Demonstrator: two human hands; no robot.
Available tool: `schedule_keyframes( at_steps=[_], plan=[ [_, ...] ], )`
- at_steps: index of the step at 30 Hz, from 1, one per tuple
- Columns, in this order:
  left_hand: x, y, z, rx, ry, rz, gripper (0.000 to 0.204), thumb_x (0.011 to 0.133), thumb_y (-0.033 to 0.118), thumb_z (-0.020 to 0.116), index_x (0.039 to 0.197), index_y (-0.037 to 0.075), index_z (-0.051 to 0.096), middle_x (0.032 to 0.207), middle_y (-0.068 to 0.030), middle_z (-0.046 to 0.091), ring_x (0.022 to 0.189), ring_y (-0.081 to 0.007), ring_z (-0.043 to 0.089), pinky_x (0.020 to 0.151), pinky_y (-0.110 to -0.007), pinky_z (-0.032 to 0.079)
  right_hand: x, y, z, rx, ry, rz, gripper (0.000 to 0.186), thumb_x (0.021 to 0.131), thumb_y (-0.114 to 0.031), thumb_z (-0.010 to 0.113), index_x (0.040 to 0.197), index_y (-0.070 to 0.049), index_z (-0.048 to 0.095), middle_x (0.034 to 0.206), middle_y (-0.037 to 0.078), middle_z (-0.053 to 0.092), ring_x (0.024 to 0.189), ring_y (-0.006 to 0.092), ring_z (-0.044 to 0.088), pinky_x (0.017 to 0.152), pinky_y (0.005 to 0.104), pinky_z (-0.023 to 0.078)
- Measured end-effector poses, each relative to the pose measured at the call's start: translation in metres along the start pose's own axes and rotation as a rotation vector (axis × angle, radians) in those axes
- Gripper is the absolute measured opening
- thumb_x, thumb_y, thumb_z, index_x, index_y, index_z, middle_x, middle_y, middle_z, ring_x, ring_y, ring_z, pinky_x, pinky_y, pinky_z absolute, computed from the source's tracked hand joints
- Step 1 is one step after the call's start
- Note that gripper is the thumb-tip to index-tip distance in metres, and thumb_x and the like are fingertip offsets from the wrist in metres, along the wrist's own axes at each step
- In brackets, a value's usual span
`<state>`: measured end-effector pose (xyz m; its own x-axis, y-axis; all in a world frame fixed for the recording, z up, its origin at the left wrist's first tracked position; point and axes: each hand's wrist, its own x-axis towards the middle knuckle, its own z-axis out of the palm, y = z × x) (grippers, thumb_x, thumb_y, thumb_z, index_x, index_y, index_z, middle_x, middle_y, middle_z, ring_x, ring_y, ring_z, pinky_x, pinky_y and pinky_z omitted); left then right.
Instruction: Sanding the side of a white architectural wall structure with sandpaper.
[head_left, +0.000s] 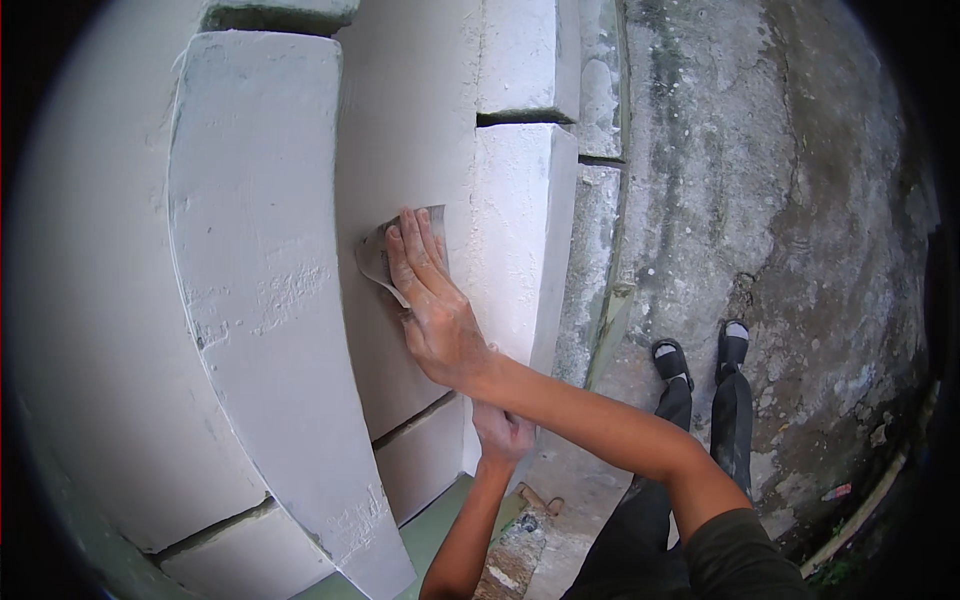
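My right hand (435,310) lies with its fingers extended and close together over a grey sheet of sandpaper (375,258), pressing it against a smooth whitish wall panel (400,120). One edge of the sheet curls away from the surface toward the left. Below my right forearm, my left hand (503,432) is closed beside the lower end of a white raised block (510,220). Its fingers are partly hidden, and whatever they hold cannot be made out.
Left of the sandpaper, a long raised white band (255,200) with rough patches juts from the wall. Dark grooves separate the blocks. A greenish board (612,325) leans near the wall's foot. Stained concrete floor (700,200) stretches to the right, under my feet in dark sandals (733,345).
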<state>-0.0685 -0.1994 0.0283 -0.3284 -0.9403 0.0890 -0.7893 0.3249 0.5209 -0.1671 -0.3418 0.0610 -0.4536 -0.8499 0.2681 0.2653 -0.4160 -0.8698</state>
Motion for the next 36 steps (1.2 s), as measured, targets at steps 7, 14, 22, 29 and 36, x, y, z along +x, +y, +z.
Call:
schedule_keyframes(
  at_steps=[7, 14, 22, 29, 36],
  plan=[
    [0.015, 0.013, 0.004, 0.105, -0.047, 0.055, 0.061, 0.091, 0.03, 0.065, 0.137, -0.007, 0.049, 0.142, -0.0309, 0.048, 0.133, -0.0509, 0.044, 0.11, -0.055, 0.037, 0.152, 0.008, -0.013, -0.133, 0.326, -0.217, 0.06, 0.085, 0.012, 0.047, 0.145, 0.005, 0.047, 0.158, 0.026, 0.034, 0.149, 0.0436, 0.027, 0.122, 0.053, 0.025],
    [0.009, 0.006, 0.003, 0.12, -0.057, -0.021, 0.067, 0.091, 0.04, 0.066, 0.136, -0.007, 0.048, 0.139, -0.0318, 0.049, 0.13, -0.0514, 0.044, 0.11, -0.056, 0.034, 0.121, -0.009, 0.005, -0.031, 0.202, -0.297, 0.06, 0.082, 0.014, 0.049, 0.142, 0.009, 0.047, 0.153, 0.032, 0.038, 0.144, 0.049, 0.033, 0.12, 0.0567, 0.026],
    [-0.004, -0.013, -0.007, 0.206, -0.13, 0.004, 0.073, 0.092, 0.043, 0.063, 0.14, -0.007, 0.042, 0.145, -0.0334, 0.042, 0.133, -0.0508, 0.041, 0.11, -0.054, 0.034, 0.078, -0.016, 0.007, -0.065, 0.071, -0.087, 0.052, 0.09, 0.011, 0.043, 0.142, 0.008, 0.047, 0.151, 0.03, 0.04, 0.142, 0.047, 0.034, 0.12, 0.0526, 0.029],
    [-0.013, -0.024, -0.013, 0.17, -0.154, -0.003, 0.074, 0.093, 0.046, 0.061, 0.14, -0.008, 0.042, 0.147, -0.0328, 0.041, 0.136, -0.05, 0.039, 0.114, -0.055, 0.031, 0.074, -0.014, 0.018, -0.032, 0.22, -0.197, 0.057, 0.084, 0.014, 0.043, 0.14, 0.006, 0.052, 0.149, 0.029, 0.044, 0.143, 0.0445, 0.036, 0.119, 0.0528, 0.031],
    [0.013, 0.015, 0.008, 0.083, -0.046, 0.014, 0.077, 0.093, 0.049, 0.062, 0.14, -0.008, 0.043, 0.147, -0.032, 0.042, 0.137, -0.0523, 0.037, 0.115, -0.056, 0.028, 0.16, -0.001, -0.004, -0.116, 0.306, -0.34, 0.052, 0.083, 0.013, 0.049, 0.136, 0.011, 0.052, 0.149, 0.029, 0.045, 0.143, 0.0468, 0.034, 0.118, 0.0541, 0.033]
  ],
)
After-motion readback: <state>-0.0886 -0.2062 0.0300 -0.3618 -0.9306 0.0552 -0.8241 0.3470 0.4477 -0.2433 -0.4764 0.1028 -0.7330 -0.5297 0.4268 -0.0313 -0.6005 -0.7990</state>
